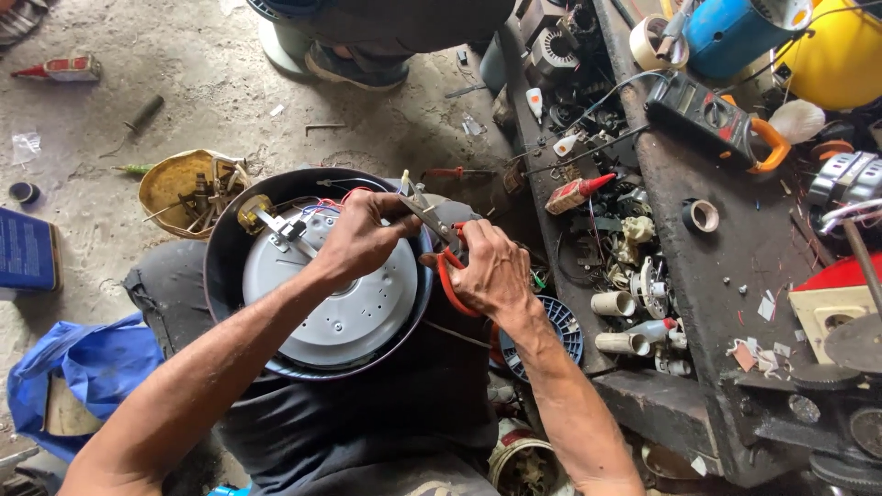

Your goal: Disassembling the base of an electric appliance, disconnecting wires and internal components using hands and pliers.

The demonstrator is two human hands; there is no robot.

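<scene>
A round dark cooker body (230,276) lies upside down on my lap, its grey metal base plate (340,303) facing up. My left hand (358,239) rests on the upper rim and pinches thin red and blue wires (322,204) near a small metal bracket (276,225). In my right hand (491,271) is a pair of red-handled pliers (447,276); their metal jaws (418,207) point up-left toward my left fingers at the rim.
A dark, cluttered workbench (735,248) stands at right with a clamp meter (712,118), tape rolls (702,215), glue tubes (577,191) and small parts. A yellow bowl of parts (188,188) and a blue bag (87,367) lie on the concrete floor. Another person's shoe (354,66) is at top.
</scene>
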